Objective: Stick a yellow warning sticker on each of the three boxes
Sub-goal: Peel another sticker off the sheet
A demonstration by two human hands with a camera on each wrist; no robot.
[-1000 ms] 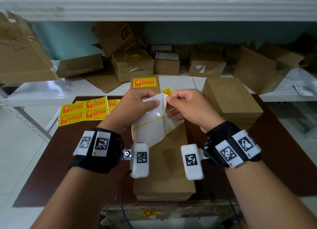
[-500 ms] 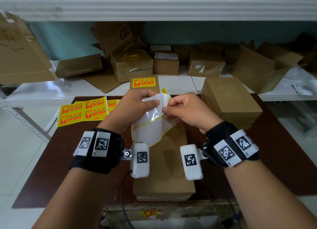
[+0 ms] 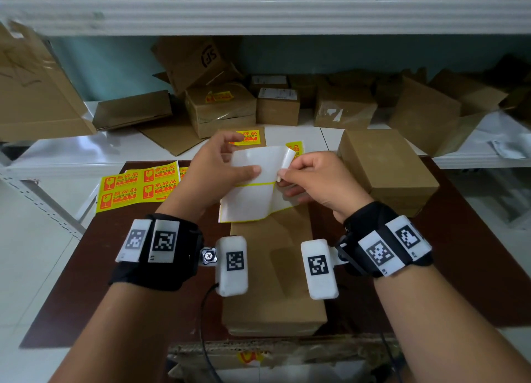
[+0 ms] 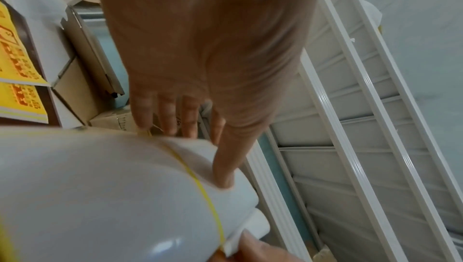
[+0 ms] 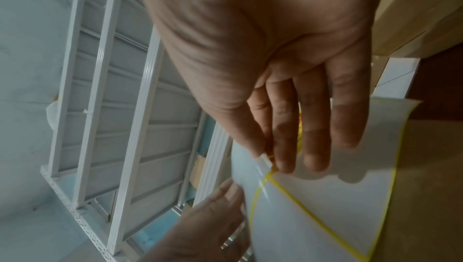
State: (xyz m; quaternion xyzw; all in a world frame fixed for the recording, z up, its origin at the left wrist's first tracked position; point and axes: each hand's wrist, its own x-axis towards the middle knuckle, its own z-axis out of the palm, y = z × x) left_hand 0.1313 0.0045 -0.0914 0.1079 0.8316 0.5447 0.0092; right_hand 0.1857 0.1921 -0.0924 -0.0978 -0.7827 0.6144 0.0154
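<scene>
Between my hands is a white backing sheet (image 3: 250,198) with yellow lines, seen from its back. My left hand (image 3: 218,167) pinches its top half, thumb flat on it (image 4: 223,167). My right hand (image 3: 316,178) pinches the corner of a yellow warning sticker (image 3: 288,157) that curls up off the sheet (image 5: 325,207); the pinch shows in the right wrist view (image 5: 267,160). Below lies a long plain box (image 3: 273,290). A second plain box (image 3: 388,170) sits to the right. A third box (image 3: 227,132) behind my hands carries a yellow sticker (image 3: 248,137).
Spare yellow sticker sheets (image 3: 138,185) lie at the left of the brown table (image 3: 474,253). Behind it a white shelf (image 3: 71,152) holds several cardboard boxes, one with a sticker (image 3: 221,112). Another cardboard box edge (image 3: 258,354) is at the table's near side.
The sheet has been raised and turned flatter toward me. My left thumb slid right across it. The sticker's corner has peeled further up in my right hand.
</scene>
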